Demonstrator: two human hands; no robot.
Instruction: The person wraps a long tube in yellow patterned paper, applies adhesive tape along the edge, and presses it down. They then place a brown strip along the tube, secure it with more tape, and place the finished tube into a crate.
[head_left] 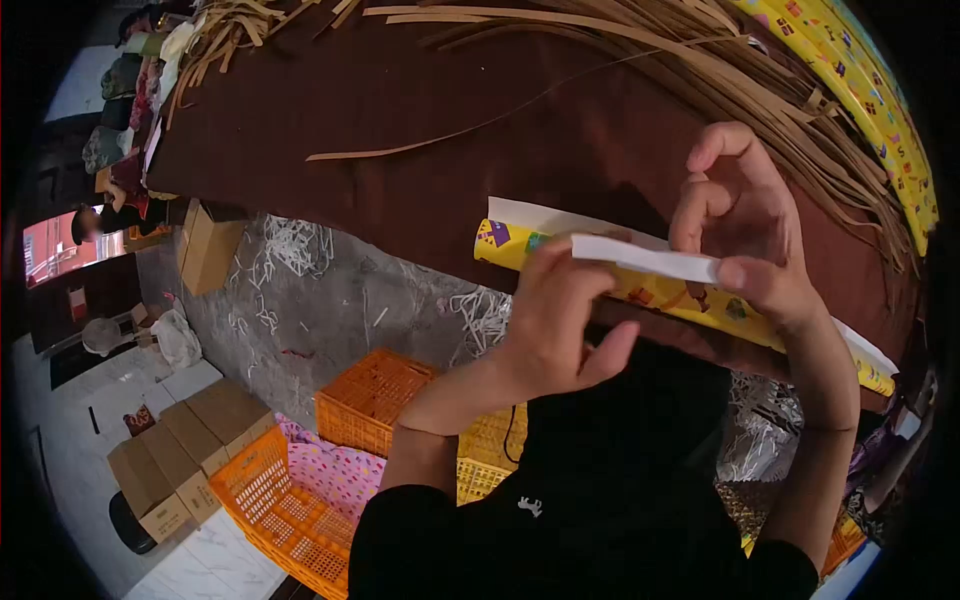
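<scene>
A folded white strip (645, 260) is held up between my hands, over the table's near edge. My right hand (755, 225) has its thumb on the strip's right end, with its fingers curled behind the strip. At the other end, my left hand (555, 320) has bent fingers close to the strip, and its thumb sticks out apart. Whether those left fingertips touch the strip is hard to see. Below both hands lies a long yellow printed sheet (500, 245), its white back showing along the far side. My hands and forearms cover parts of it.
Brown flat strips (640, 30) lie across the dark table (400, 100), and one thin strip (370, 153) lies apart. Yellow printed material (860, 90) is at the right. Orange crates (375, 390), cardboard boxes (190, 440) and white scraps (295, 250) are on the floor. A person (100, 220) is far left.
</scene>
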